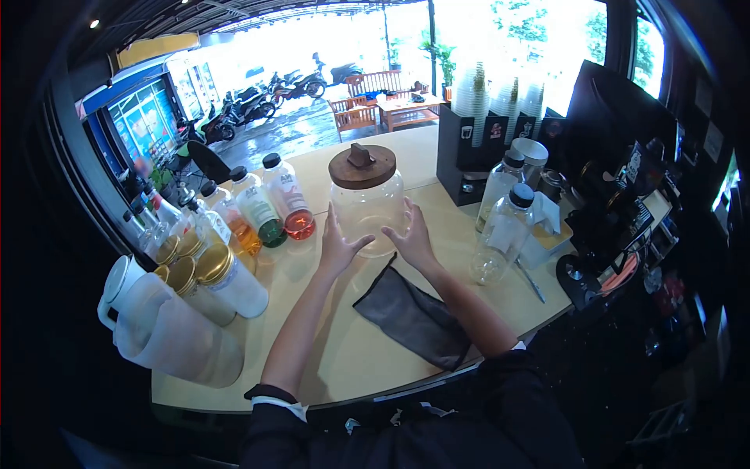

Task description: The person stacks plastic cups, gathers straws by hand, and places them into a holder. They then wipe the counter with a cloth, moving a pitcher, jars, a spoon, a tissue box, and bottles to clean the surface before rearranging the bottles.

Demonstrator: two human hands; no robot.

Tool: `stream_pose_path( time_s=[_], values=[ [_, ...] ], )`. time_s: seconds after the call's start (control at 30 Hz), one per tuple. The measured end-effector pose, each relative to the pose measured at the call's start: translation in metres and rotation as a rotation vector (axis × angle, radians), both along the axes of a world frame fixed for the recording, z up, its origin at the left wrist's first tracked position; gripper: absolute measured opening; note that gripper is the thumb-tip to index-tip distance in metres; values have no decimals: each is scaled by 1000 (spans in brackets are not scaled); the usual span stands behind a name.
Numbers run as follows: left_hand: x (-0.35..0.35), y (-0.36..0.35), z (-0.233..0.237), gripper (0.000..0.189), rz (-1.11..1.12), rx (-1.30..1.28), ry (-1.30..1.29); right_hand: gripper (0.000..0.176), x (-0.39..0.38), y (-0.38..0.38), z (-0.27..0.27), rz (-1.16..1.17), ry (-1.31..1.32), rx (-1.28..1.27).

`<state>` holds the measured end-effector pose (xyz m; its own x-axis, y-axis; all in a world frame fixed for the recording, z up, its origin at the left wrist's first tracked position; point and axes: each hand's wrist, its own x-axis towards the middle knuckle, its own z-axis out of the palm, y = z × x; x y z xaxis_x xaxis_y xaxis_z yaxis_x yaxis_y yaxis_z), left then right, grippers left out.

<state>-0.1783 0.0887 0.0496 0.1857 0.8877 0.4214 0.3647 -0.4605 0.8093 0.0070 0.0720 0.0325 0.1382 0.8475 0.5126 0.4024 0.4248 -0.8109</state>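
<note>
A clear glass jar [367, 209] with a round wooden lid [362, 166] stands on the pale counter [344, 352]. My left hand [337, 245] rests flat against the jar's left side, fingers spread. My right hand [409, 236] presses against its right side in the same way. The jar looks empty. A dark grey cloth [410, 315] lies on the counter under my right forearm.
Syrup bottles [266, 207] with coloured liquid and gold-lidded jars [223, 273] crowd the left. A white pitcher [168, 328] stands at the near left. Two clear bottles [504, 227] and a black cup dispenser [488, 125] stand at the right.
</note>
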Motion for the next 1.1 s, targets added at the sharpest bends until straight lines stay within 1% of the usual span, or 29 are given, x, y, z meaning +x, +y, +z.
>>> stream_pose_path(
  time_s=[0.07, 0.13, 0.2, 0.23, 0.33, 0.4, 0.43, 0.5, 0.57, 0.87, 0.97, 1.03, 1.07, 1.1],
  values=[
    [25, 14, -3, 130, 111, 146, 149, 86, 17, 9, -6, -39, -9, 25],
    [52, 20, 0, 131, 112, 134, 135, 84, 33, 7, 2, -78, -19, 46],
    [77, 27, 0, 132, 111, 121, 123, 80, 49, 4, 7, -110, -42, -42],
    [89, 30, -1, 131, 134, 133, 122, 80, 56, 2, 7, -119, -46, -46],
    [116, 40, -1, 131, 140, 133, 95, 84, 75, 2, 7, -97, -85, -93],
    [132, 45, 0, 131, 127, 120, 70, 89, 82, 2, 4, -96, -147, -105],
    [138, 48, 0, 130, 133, 122, 69, 91, 84, 4, 3, -58, -103, -134],
    [149, 52, 0, 130, 139, 125, 65, 91, 86, 1, 4, -84, -151, -157],
    [157, 55, 0, 129, 162, 107, 72, 92, 83, -4, 9, -106, -197, -180],
    [164, 76, -9, 125, 158, 162, 56, 94, 75, -13, 13, 5, -240, -166],
    [165, 70, -1, 125, 155, 142, 40, 93, 72, -23, 15, 53, -245, -138],
    [164, 70, 0, 122, 153, 137, 63, 88, 67, -37, 20, 125, -301, -148],
    [162, 70, 0, 119, 151, 130, 88, 88, 63, -48, 22, 130, -302, -150],
    [156, 73, -5, 119, 158, 129, 86, 83, 59, -61, 25, 265, -304, -124]
  ],
)
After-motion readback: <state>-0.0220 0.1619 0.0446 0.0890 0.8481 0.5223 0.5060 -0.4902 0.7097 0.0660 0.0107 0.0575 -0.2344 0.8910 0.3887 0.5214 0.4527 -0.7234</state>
